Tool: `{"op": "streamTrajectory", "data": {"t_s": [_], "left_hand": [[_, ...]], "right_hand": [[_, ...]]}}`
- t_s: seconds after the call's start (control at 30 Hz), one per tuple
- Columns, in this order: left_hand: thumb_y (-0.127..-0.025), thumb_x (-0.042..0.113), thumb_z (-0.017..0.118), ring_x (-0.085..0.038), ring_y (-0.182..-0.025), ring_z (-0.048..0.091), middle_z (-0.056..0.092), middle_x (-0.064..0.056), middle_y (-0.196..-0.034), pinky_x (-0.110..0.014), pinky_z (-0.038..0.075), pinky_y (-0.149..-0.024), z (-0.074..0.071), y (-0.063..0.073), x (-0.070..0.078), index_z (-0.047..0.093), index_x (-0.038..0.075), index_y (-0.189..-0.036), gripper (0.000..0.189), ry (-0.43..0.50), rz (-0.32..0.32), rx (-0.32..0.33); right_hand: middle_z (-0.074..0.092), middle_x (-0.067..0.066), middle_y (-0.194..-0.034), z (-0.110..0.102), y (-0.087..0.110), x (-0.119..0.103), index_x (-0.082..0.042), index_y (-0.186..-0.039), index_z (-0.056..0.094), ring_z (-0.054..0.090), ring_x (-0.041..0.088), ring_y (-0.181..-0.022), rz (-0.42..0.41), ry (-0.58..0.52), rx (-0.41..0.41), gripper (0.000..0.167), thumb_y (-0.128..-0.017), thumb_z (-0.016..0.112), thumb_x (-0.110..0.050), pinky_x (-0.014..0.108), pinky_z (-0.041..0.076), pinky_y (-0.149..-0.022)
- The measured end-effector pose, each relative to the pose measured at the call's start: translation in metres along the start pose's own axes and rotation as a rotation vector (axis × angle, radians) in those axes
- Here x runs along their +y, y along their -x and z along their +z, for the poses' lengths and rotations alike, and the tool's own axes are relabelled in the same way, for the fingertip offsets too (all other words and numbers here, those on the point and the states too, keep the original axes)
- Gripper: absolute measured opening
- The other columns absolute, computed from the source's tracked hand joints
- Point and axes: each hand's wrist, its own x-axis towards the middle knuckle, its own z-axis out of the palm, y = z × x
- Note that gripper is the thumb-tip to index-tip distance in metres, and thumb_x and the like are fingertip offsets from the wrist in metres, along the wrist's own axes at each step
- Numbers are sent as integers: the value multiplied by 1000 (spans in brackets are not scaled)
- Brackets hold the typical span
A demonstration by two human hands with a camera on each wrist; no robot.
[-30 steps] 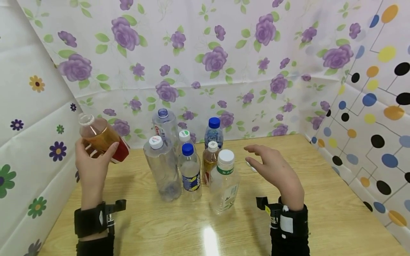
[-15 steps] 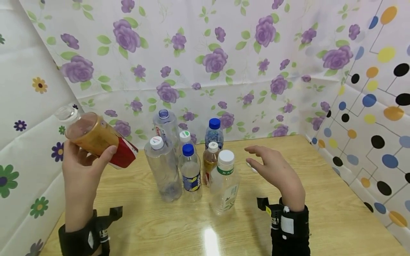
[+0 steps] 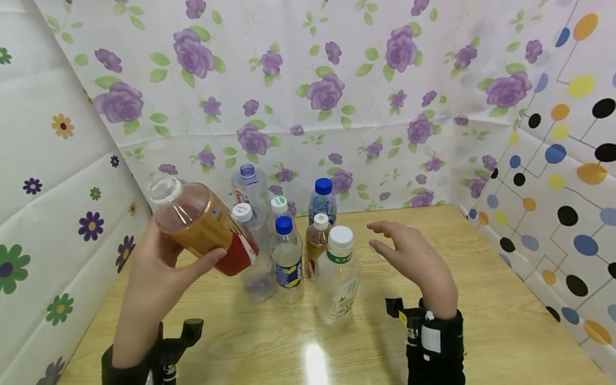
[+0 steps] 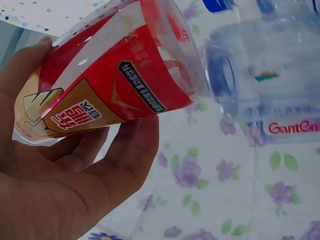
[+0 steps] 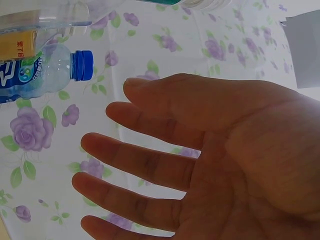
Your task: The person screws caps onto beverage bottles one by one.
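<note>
My left hand [image 3: 156, 283] grips a clear plastic drink bottle [image 3: 204, 222] with a gold and red label. It is tilted in the air, its pale neck to the upper left and its base to the lower right. The left wrist view shows thumb and fingers round the label [image 4: 145, 70]. Behind its base, partly covered, stands a large clear bottle with a white cap [image 3: 242, 213]. My right hand [image 3: 418, 262] is raised over the table, fingers relaxed and slightly bent, holding nothing. Nearest to it is a clear bottle [image 3: 339, 283] with a white cap and green neck band.
Several bottles stand grouped mid-table: a blue-capped one [image 3: 289, 272], a small amber one [image 3: 316, 246], a blue-labelled one [image 3: 322, 206] and an uncapped Ganten bottle [image 3: 252, 192]. A small white object lies by my right fingers, mostly hidden. Patterned cloths hang round the wooden table [image 3: 495, 299].
My left hand first moved left with the tilted bottle and drew nearer, then swung right, so its base now overlaps the large clear bottle. The right hand has hardly moved.
</note>
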Motion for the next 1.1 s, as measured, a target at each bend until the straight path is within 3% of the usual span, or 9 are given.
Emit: {"op": "streamTrajectory", "data": {"t_s": [0.13, 0.27, 0.47, 0.67, 0.87, 1.1], "left_hand": [[-73, -18, 82, -13, -124, 57, 55, -5, -141, -16, 50, -98, 10, 5, 9, 42, 8, -151, 92, -67, 3, -57], [-74, -12, 85, -14, -122, 60, 57, -7, -138, -21, 53, -97, 24, 8, 6, 44, 10, -149, 88, -21, -9, -160], [-76, 12, 91, -20, -122, 62, 59, -3, -138, -34, 57, -96, 57, 14, -6, 43, 17, -148, 86, 77, -117, -407], [-79, 25, 91, -18, -120, 64, 61, 1, -136, -31, 57, -96, 93, 19, -17, 40, 17, -149, 87, 174, -255, -652], [-80, 23, 90, -18, -119, 64, 62, -1, -134, -27, 57, -93, 111, 23, -32, 42, 15, -146, 82, 179, -317, -741], [-81, 23, 89, -26, -124, 61, 59, -7, -138, -33, 57, -96, 121, 25, -43, 38, 10, -148, 85, 127, -354, -725]], "right_hand": [[59, 19, -142, 0, 0, 0, -3, -143, 56, 53, 44, -129, 5, -1, -3, 42, -105, 59, -20, 60, 50, -100], [59, 19, -142, 0, 0, 0, -3, -143, 56, 54, 44, -129, 3, 0, -5, 41, -105, 59, -20, 60, 50, -100], [59, 19, -141, 2, 0, 0, -2, -142, 56, 54, 45, -128, -3, 5, -10, 41, -105, 59, -19, 60, 50, -99], [59, 20, -141, 1, 0, 0, -1, -142, 56, 54, 45, -128, -11, 9, -7, 42, -105, 59, -19, 60, 50, -99], [59, 20, -141, 0, 2, 1, -2, -142, 56, 54, 45, -128, -4, 1, -12, 41, -105, 59, -18, 60, 50, -99], [58, 19, -142, 0, 0, 3, -2, -142, 56, 54, 45, -129, -9, -15, -17, 40, -105, 59, -17, 60, 49, -101]]}}
